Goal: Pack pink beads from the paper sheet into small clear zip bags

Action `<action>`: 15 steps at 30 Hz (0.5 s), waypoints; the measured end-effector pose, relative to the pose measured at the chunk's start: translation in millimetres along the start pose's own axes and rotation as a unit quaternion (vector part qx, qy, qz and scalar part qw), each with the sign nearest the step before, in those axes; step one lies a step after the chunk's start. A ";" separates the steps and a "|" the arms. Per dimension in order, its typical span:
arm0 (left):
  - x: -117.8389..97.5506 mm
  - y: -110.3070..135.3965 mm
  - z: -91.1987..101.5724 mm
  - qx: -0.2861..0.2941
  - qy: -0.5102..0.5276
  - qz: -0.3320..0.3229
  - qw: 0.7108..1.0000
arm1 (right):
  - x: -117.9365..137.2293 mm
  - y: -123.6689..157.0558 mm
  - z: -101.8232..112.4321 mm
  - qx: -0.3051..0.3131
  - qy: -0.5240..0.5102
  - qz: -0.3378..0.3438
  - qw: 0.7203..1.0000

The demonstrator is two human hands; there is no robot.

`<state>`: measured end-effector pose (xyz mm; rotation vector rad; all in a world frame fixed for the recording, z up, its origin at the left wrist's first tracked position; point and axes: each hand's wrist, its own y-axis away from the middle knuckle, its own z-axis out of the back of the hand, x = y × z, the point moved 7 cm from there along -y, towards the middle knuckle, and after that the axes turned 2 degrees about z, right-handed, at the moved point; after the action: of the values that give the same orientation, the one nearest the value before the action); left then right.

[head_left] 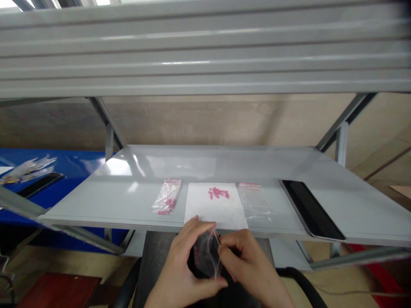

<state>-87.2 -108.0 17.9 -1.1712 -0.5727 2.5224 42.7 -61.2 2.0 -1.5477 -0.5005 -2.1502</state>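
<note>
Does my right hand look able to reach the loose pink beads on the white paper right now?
Probably yes: the pink beads lie uncovered on the white paper, just ahead. Your right hand seems to be pinching the clear zip bag, though, so it would likely have to let go first.

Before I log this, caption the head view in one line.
The left hand and right hand hold a clear bag, its mouth parted, near pink pieces on white paper.

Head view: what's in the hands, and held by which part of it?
A clear zip bag, held at its mouth: left hand across the opening's two ends, right hand at the right-hand rim.
</note>
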 end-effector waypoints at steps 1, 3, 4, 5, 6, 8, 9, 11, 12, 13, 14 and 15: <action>1.3 -1.7 -0.4 0.001 0.017 0.005 1.000 | -1.2 0.3 0.6 0.001 0.005 -0.006 1.000; 3.9 -4.5 -1.4 0.004 0.049 0.017 0.999 | -2.8 0.6 1.8 -0.003 0.013 -0.013 1.000; 5.2 -5.3 -1.5 0.002 0.062 0.022 0.998 | -3.2 0.6 2.3 -0.005 0.017 -0.014 1.000; 6.5 -5.8 -1.5 -0.003 0.073 0.028 0.997 | -3.2 0.4 2.6 -0.006 0.020 -0.013 1.000; 7.5 -6.0 -1.5 -0.009 0.084 0.032 0.996 | -2.6 0.1 2.6 -0.005 0.022 -0.009 1.000; 9.3 -6.0 -1.4 -0.022 0.113 0.042 0.992 | 0.5 -0.6 2.9 -0.004 0.023 0.006 1.000; 9.7 -6.1 -1.4 -0.028 0.129 0.046 0.990 | 3.2 -0.9 4.0 -0.008 0.022 0.016 1.000; 9.0 -6.7 -1.1 -0.037 0.157 0.050 0.986 | 11.5 -0.5 10.2 -0.044 0.014 0.047 0.998; 8.3 -7.3 -0.3 -0.045 0.160 0.052 0.985 | 17.5 0.7 14.8 -0.073 0.010 0.073 0.995; 7.6 -7.8 1.1 -0.056 0.154 0.055 0.985 | 24.2 2.7 19.2 -0.102 0.009 0.103 0.989; 7.0 -8.2 2.9 -0.071 0.137 0.057 0.986 | 30.8 5.3 22.4 -0.128 0.015 0.134 0.983; 6.5 -8.4 5.0 -0.087 0.113 0.059 0.988 | 36.6 7.9 23.9 -0.146 0.027 0.160 0.976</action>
<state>-94.3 -98.9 20.5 -1.5739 -0.6921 2.4262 55.8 -60.3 44.4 -1.5864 0.0876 -2.0682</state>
